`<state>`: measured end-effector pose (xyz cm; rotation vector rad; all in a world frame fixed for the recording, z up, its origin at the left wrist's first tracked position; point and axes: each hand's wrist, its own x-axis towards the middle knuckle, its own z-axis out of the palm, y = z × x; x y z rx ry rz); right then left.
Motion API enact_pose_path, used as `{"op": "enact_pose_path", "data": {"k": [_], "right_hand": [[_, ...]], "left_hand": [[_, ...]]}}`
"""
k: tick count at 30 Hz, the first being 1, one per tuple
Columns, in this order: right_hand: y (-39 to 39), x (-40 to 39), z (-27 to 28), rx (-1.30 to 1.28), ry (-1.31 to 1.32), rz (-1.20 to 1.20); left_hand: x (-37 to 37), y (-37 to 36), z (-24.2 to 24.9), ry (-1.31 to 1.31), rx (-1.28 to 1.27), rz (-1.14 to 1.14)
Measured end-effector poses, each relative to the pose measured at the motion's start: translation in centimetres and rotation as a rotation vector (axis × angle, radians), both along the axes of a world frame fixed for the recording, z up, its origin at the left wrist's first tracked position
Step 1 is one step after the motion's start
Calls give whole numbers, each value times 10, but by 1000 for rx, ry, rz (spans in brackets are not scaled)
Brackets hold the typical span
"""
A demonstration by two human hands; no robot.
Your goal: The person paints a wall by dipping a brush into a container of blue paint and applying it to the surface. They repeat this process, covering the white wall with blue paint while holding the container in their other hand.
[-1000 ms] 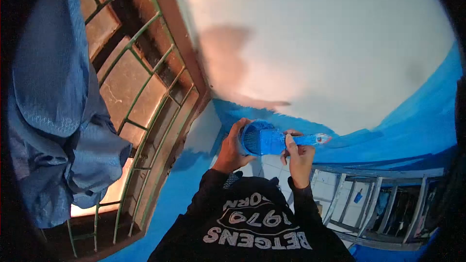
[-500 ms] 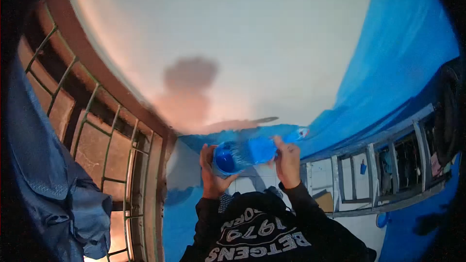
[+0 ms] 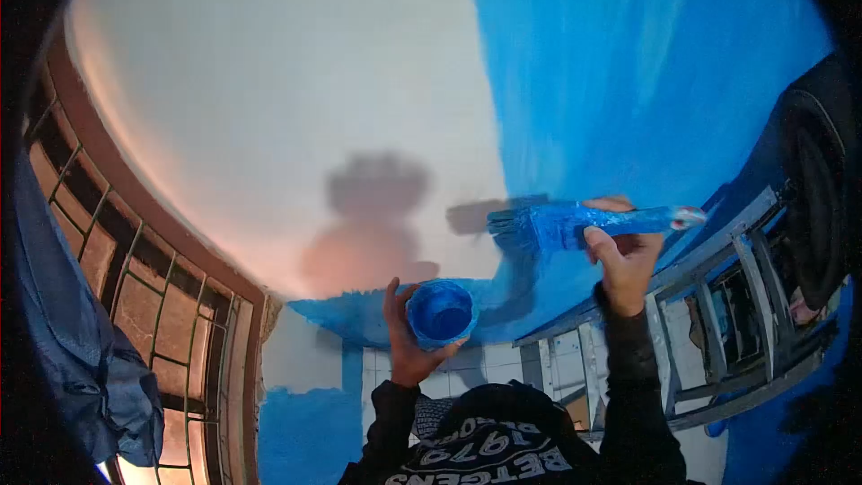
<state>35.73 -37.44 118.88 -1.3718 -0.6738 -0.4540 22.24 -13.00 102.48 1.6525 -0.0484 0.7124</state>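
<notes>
My left hand (image 3: 411, 343) wraps round a small cup of blue paint (image 3: 469, 295), its open top facing me. In my right hand (image 3: 624, 260) is a paintbrush (image 3: 575, 226), coated in blue, pinched between thumb and fingers. The brush lies nearly level, bristles to the left and handle tip to the right, in front of the wall (image 3: 296, 90). Blue paint (image 3: 611, 108) covers the wall's right part and a strip low down; the rest is white. Brush and body cast shadows on the wall.
At the right stands a ladder (image 3: 669, 350) with a dark thing (image 3: 813, 189) hanging above it. A barred window (image 3: 135, 305) is on the left, with dark blue cloth (image 3: 81, 368) in front. White floor tiles (image 3: 503, 368) show below.
The brush has moved out of the cup, up and to the right, with my right hand. My left hand keeps the cup low. The view has turned to the right.
</notes>
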Motion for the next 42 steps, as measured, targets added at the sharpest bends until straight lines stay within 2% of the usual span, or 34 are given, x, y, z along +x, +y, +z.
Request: {"op": "enact_pose_path", "data": {"k": [1,2,4,5,7,8,9,10,11,13,15,17,18,19,21,23,25,29,30,31,33,36,39,41,42], "right_hand": [[-10,12,10,-201,-437,-112],[-15,16,24,-208,-424,-110],[-21,16,47,-553,-684,-98],[-22,19,47,-561,-689,-79],[-22,29,39,-737,-819,-60],[-22,35,34,-749,-848,-8],[-23,43,36,-739,-849,-4],[-22,49,38,-777,-912,-71],[-20,54,39,-813,-969,-139],[-17,61,63,-731,-1041,-174],[-13,62,79,-658,-1121,-213],[-8,59,85,-475,-1354,-310],[-2,61,83,-377,-1453,-376],[-4,59,75,-372,-1455,-373],[-12,49,49,-615,-1391,-398],[-17,45,8,-689,-1352,-381],[-24,44,-39,-917,-1266,-233],[-32,39,-121,-1055,-1324,-104],[-30,33,-126,-1010,-1188,-29],[-28,31,-127,-962,-1055,44],[-34,34,-121,-958,-1011,55],[-35,48,-68,-859,-932,-36],[-38,66,11,-691,-1111,-161],[-34,67,43,-625,-1178,-201],[-32,67,52,-531,-1297,-359]], "left_hand": [[7,-10,1,-8,-8,-9],[11,-18,0,6,-14,-9],[21,-41,-14,51,-68,40],[25,-51,-26,51,-83,55],[29,-65,-56,20,231,111],[25,-70,-70,29,235,120],[26,-76,-81,60,379,128],[22,-82,-87,97,524,136],[15,-89,-93,111,532,139],[9,-102,-95,200,208,49],[3,-107,-97,219,277,75],[-3,-111,-110,226,88,32],[-6,-111,-115,222,88,35],[-11,-111,-119,260,71,47],[-15,-110,-124,301,53,63],[-23,-113,-125,318,153,128],[-29,-116,-127,332,116,124],[-36,-120,-129,334,149,138],[-39,-122,-132,337,146,140],[-40,-124,-136,352,160,143],[-40,-125,-142,368,174,148],[-40,-130,-144,323,132,126],[-35,-132,-141,353,96,110],[-32,-131,-154,288,204,106],[-33,-131,-157,296,200,106]]}}
